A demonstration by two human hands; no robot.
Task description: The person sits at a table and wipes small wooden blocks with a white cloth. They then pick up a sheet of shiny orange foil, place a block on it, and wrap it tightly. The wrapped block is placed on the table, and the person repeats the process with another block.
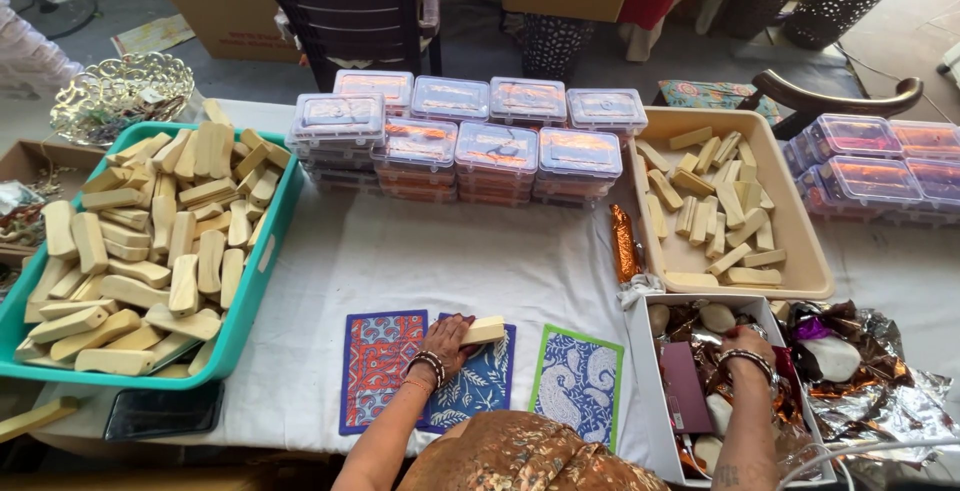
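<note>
Left grip: left hand (447, 339) closed around a pale wooden block (483, 330), held over the blue patterned card (478, 376).
Right grip: right hand (748, 348) down inside the white box (640, 349) among foil wrappers; fingers hidden, so open or closed cannot be told.
Cards: red patterned card (377, 366) just left of the blue one, green patterned card (577, 383) to its right, all flat on the white-clothed surface (440, 256).
Blocks: heaped in the teal tray (262, 251) at left, more in the beige tray (800, 241) at right.
Behind: stacked clear lidded containers (470, 146).

The block (484, 330) was pale matt wood; the boxes (497, 147) were clear glossy plastic; the bench (420, 256) wore white cloth
</note>
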